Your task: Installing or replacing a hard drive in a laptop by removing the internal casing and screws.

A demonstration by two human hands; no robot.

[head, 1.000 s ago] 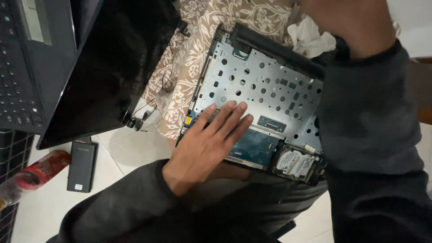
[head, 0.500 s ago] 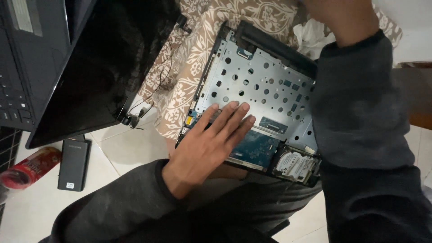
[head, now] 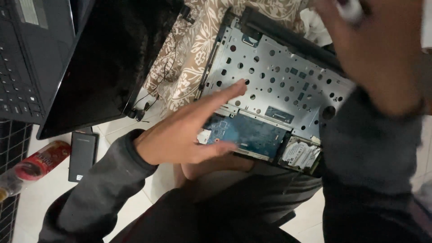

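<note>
Laptop base, a stripped black shell with a perforated silver metal plate (head: 279, 76), rests tilted on my lap, toward one o'clock of the view. My left hand (head: 189, 130), flat on the plate half a second ago, has lifted, fingers straight, holding nothing. My right hand (head: 378, 49) has swung across, blurred; I cannot tell its grip. A blue circuit board (head: 252, 135) and silver drive (head: 300, 155) show along the base's near edge.

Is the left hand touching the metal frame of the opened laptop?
Cannot tell. In the head view the left hand is blurred, edge-on above the laptop frame; neither contact nor gap shows plainly.
</note>
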